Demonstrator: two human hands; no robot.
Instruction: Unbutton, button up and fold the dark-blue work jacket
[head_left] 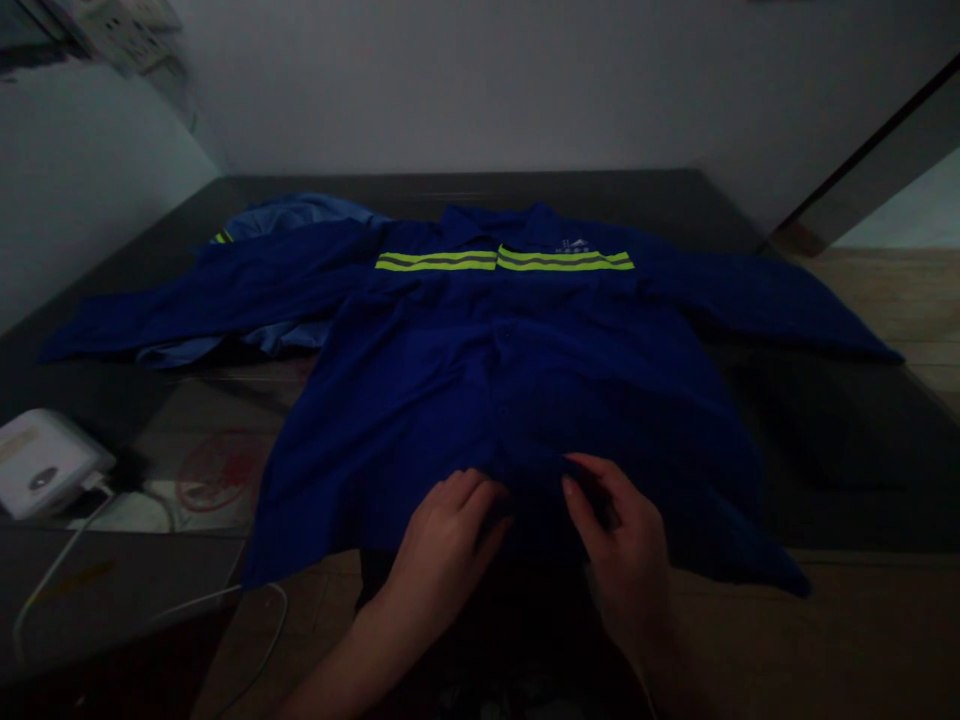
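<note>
A dark blue work jacket lies spread out front side up, its sleeves stretched to both sides and its collar at the far end. Yellow-green reflective bands cross its chest, and a small white emblem sits above the right-hand band. At the lower front opening, my left hand is closed with curled fingers on the fabric just left of the centre line. Thumb and forefinger of my right hand pinch the cloth to the right of it. The jacket's hem hangs over the near table edge around both hands.
Beneath the jacket's left sleeve lies a lighter blue garment. A white device with a cable stands at the left on the dark table. A pale wall rises behind, and wooden flooring shows at the right.
</note>
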